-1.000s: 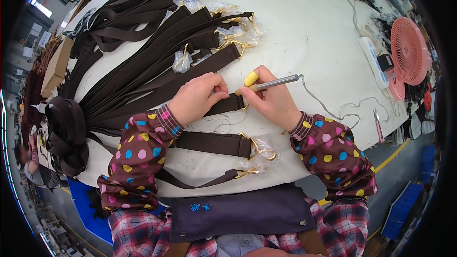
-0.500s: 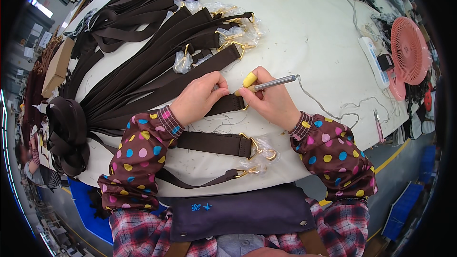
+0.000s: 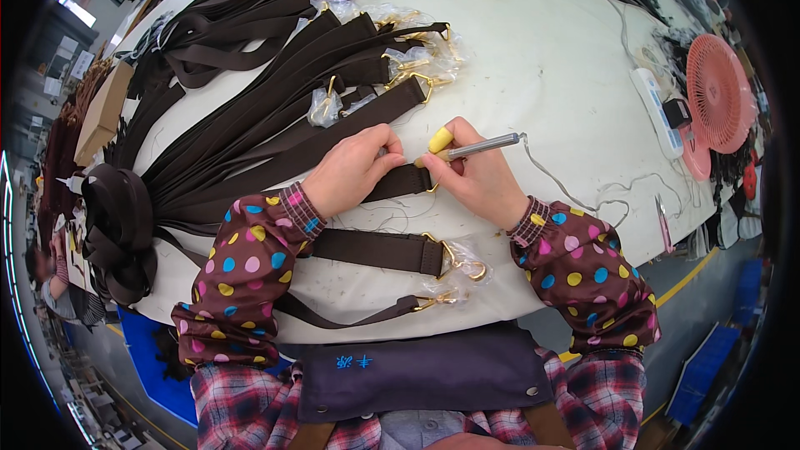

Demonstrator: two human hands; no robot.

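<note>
My left hand is closed over a dark brown webbing strap, its thumb and fingers pinched at the upper edge near the stitched end. A gold ring shows at that end, partly behind my right hand. That hand is closed around a grey corded pen-shaped tool, its tip end pointing left toward the strap. Yellow wrapping covers one of its fingers. Nearer me lies another strap with a gold clasp in clear plastic, and below it a thinner strap.
Many brown straps fan across the white table, bundled at the left in a knot. On the right are a pink fan, a white power strip and pink-handled snips. The tool's cord trails rightward.
Both hands stay at the strap end with almost the same hold. The whole view has shifted very slightly; little else differs.
</note>
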